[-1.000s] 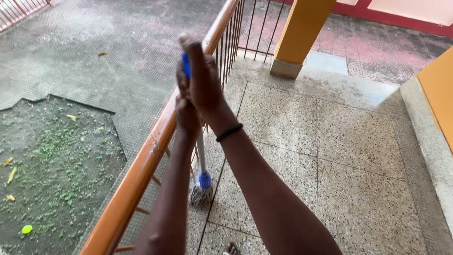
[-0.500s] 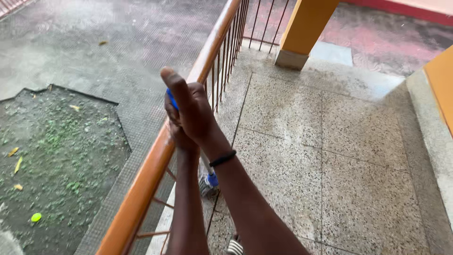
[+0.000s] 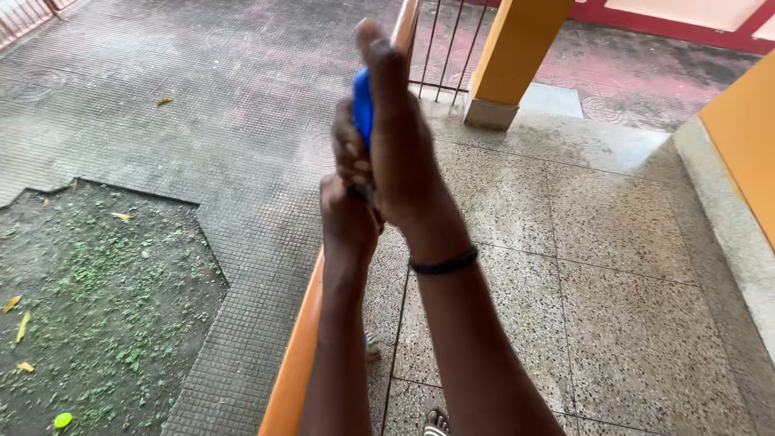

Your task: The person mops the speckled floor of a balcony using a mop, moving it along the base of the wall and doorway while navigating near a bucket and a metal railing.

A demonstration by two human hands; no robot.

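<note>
Far left, I see a patch of dark bare ground strewn with green bits and yellow leaves [image 3: 97,307], with a small round lime-green lid [image 3: 62,420] lying near its lower edge. A grey paved yard of small square tiles [image 3: 202,105] wraps around that patch.

Next comes the orange-painted handrail [image 3: 292,379], running up and away from me, with thin dark metal bars [image 3: 440,44] showing beyond my hands.

My left hand [image 3: 347,214] sits lower on the mop handle, its fingers clenched around the shaft, though the shaft itself is mostly hidden by the grip there. Below my left forearm, a small piece of the pale mop head with a touch of blue [image 3: 370,347] peeks out just beside the rail, low on the floor.

My right hand [image 3: 404,153] is stacked directly above the left and touching it, fingers wrapped tight around the blue plastic grip at the top of the mop handle [image 3: 362,105], thumb pointing straight up along it. A black band [image 3: 442,263] circles my right wrist.

Under both arms spreads the speckled terrazzo floor [image 3: 613,323], and the toes of a sandalled foot [image 3: 437,422] show at the bottom edge. Further right, a yellow-orange square pillar on a grey base [image 3: 517,48] stands at the corner, and an orange wall [image 3: 747,153] rises at the far right above a pale concrete kerb [image 3: 726,234].
</note>
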